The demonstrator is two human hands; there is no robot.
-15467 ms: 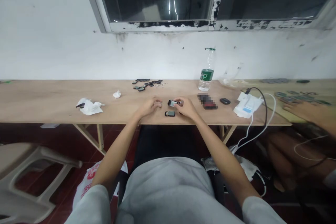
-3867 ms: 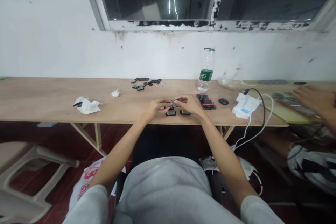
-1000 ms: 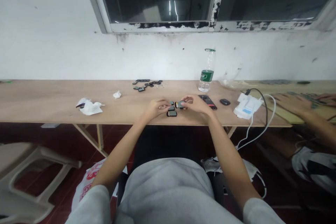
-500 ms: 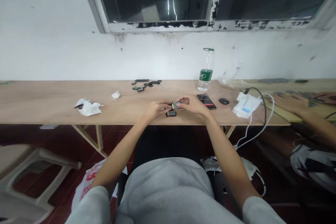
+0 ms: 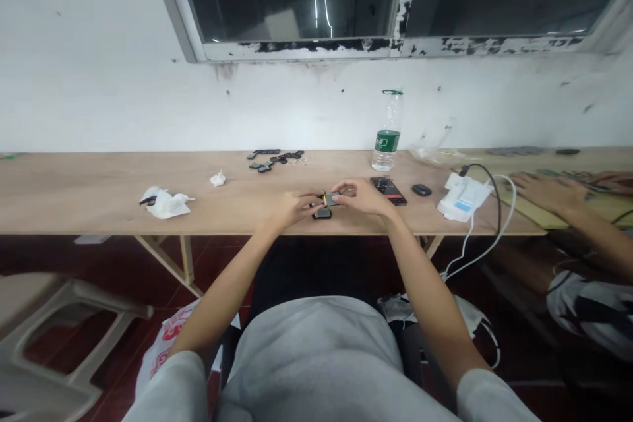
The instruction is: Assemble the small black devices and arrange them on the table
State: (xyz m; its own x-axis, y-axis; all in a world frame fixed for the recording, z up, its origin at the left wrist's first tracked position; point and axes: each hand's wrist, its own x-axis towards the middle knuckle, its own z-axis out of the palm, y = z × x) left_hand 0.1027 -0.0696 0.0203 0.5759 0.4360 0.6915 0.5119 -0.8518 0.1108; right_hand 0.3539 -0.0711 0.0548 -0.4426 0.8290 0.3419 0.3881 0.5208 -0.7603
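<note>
The left hand point(image 5: 295, 207) pinches the yellow-edged end of a small dark rectangular device point(image 5: 334, 198), seemingly a mini phone, held just above the counter point(image 5: 99, 201) beside a matching device point(image 5: 322, 213), long axis running left-right; the right hand point(image 5: 363, 196) pinches its other end.

The worktop point(image 5: 89, 194) to the right of the right hand point(image 5: 363, 196): a smartphone point(image 5: 388, 190) lies nearest in the path, then a white packet point(image 5: 463, 198) and its black cable point(image 5: 496, 201). Bare wood separates the left hand point(image 5: 294, 208) from small dark devices point(image 5: 274, 160) ahead.
</note>
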